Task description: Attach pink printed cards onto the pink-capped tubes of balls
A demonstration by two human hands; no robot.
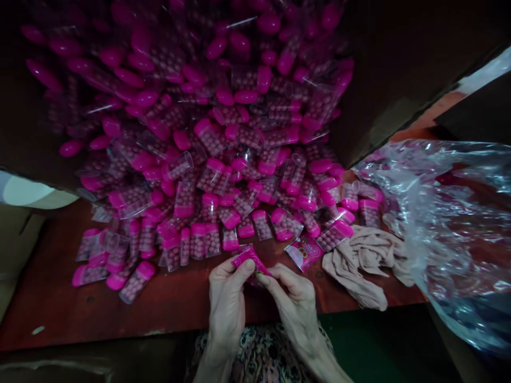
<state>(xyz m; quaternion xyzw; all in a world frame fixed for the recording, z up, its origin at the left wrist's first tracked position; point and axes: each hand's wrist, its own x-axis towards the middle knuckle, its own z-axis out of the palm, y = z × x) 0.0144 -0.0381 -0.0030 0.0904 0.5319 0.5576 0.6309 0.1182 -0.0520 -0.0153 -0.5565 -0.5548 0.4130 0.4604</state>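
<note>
Between my two hands, close to the front edge of the wooden table, is a small pink printed label (250, 258). My left hand (228, 290) pinches its left part between thumb and fingers. With thumb and fingertips closed, my right hand (293, 292) grips its lower right end. Just beyond the hands lie several clear plastic candy containers (205, 239) with bright pink caps and round pinkish balls inside. A second pink printed label (304, 253) lies flat to the right, touching one of the containers.
A large heap of the same containers (239, 138) spills from a dark box (383, 101) onto the reddish wooden table (64, 303). Right of them lie a crumpled beige cloth (363, 260) and a big sheet of clear plastic film (459, 223). A small pale scrap (38, 330) sits front left.
</note>
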